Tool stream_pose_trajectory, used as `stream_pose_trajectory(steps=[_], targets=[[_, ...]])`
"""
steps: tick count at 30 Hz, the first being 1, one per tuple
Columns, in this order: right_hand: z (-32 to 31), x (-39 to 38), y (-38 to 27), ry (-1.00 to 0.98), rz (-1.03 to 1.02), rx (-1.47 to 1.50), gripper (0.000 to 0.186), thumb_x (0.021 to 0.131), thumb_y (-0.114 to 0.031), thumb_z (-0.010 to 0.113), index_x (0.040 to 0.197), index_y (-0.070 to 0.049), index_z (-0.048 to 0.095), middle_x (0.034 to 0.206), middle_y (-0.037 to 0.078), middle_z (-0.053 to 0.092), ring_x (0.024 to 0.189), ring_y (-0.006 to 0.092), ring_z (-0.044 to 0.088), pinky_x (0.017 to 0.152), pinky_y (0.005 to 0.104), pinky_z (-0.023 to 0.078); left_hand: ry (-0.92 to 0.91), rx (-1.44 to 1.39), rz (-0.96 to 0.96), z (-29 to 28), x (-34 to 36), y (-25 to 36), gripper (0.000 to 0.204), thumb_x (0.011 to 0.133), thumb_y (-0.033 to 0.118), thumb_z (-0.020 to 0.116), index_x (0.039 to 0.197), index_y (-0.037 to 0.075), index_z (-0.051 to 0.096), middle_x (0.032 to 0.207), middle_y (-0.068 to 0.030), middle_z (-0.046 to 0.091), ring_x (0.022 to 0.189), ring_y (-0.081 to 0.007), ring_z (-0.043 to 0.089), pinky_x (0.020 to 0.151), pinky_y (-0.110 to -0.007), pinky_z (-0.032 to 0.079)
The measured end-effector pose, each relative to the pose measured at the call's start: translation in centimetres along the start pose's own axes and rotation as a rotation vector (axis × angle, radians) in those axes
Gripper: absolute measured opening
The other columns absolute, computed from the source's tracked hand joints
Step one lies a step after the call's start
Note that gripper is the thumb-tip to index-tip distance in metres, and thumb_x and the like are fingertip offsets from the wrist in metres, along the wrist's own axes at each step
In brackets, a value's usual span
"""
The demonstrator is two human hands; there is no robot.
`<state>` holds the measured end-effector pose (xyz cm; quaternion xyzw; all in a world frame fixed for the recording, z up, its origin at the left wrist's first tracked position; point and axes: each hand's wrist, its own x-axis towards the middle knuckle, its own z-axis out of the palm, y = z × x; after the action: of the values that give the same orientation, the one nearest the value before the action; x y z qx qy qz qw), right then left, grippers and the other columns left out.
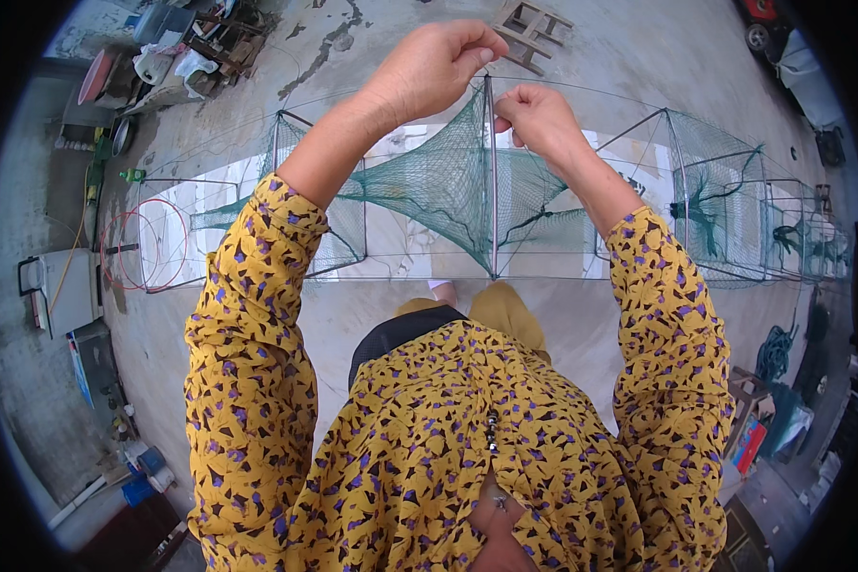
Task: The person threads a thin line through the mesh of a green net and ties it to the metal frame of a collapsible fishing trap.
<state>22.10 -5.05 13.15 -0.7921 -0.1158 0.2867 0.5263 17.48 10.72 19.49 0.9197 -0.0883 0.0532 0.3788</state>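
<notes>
A long trap of green netting [434, 181] stretches across in front of me on several metal frames. One upright frame bar [492, 181] stands at its middle, with the netting drawn to it in a funnel shape. My left hand [439, 67] is just above and left of the bar's top corner, thumb and fingers pinched together. My right hand [541, 119] sits just right of the bar near its top, its fingers also pinched. Whatever lies in either pinch is too fine to make out. Both forearms come up in yellow patterned sleeves.
A red ring [148, 244] is at the trap's left end. A small wooden stool [534, 33] stands beyond my hands. Cluttered furniture and basins line the far left, and a white box [69, 291] is by the left wall. Coiled dark green rope [778, 353] lies at right.
</notes>
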Motion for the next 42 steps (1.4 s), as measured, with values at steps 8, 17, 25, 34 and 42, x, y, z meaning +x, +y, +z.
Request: stream_pose_trajectory(steps=[8,17,25,34,42], targets=[[2.9,-1.6,1.0,-0.059,0.243,0.387,0.013,0.075,-0.013,0.054,0.074,-0.002,0.060,0.066,0.002,0.055,0.049,0.0075,0.044,0.042,0.0231,0.034,-0.215,-0.151,-0.375,2.5,-0.3,-4.1,0.018,0.088,0.011,0.047,0.100,0.002,0.058,0.085,-0.0065,0.062,0.062,-0.0111,0.058,0.056,-0.024,0.047],[5.9,-3.2,0.8,0.030,0.461,0.714,0.010,0.083,-0.011,0.051,0.080,-0.003,0.056,0.066,0.000,0.053,0.047,0.0033,0.036,0.038,0.0175,0.023,-0.372,-0.266,-0.533,2.1,-2.5,-4.7,0.017,0.089,0.012,0.048,0.101,0.006,0.058,0.081,-0.0019,0.061,0.061,-0.0070,0.056,0.055,-0.020,0.046],[5.9,-3.7,0.4,-0.079,0.419,0.689,0.014,0.084,-0.010,0.049,0.092,-0.001,0.056,0.071,0.001,0.055,0.053,0.0049,0.042,0.041,0.0186,0.027,-0.294,-0.302,-0.592,1.7,-3.4,-4.0,0.014,0.086,0.012,0.053,0.095,0.005,0.062,0.078,-0.0007,0.061,0.063,-0.0058,0.055,0.060,-0.020,0.048],[4.2,-5.2,-1.4,0.267,-0.523,-0.186,0.025,0.079,-0.008,0.052,0.102,0.001,0.051,0.088,0.016,0.059,0.082,0.0314,0.057,0.077,0.0361,0.045,0.178,0.067,-0.358,3.7,-5.7,-2.5,0.015,0.083,0.019,0.054,0.086,0.005,0.059,0.076,-0.0096,0.061,0.065,-0.0236,0.059,0.059,-0.035,0.046],[2.9,0.5,-0.2,-0.285,-0.351,-0.217,0.019,0.072,-0.009,0.061,0.090,-0.004,0.057,0.077,0.006,0.061,0.069,0.0125,0.057,0.065,0.0255,0.046,0.379,0.420,-0.017,3.7,-5.9,-2.7,0.003,0.078,0.012,0.055,0.080,0.012,0.054,0.075,-0.0049,0.059,0.069,-0.0249,0.056,0.064,-0.035,0.039]])
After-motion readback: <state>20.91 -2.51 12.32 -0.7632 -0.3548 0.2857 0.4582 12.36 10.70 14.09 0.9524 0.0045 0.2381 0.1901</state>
